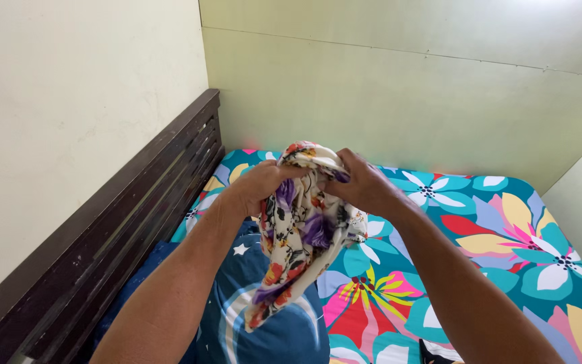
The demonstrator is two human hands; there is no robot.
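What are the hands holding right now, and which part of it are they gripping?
Both the left hand and right hand grip a cream floral cloth by its bunched top edge; the rest hangs down over the bed.

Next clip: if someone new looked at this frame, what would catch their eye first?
Most likely the cream floral cloth held up at the centre of the view, bunched at its top between the left hand and the right hand and hanging down loosely. Below it spreads the bright teal bedsheet with big flowers, filling the right half. A dark blue pillow with stars lies at lower left beside the dark wooden headboard.
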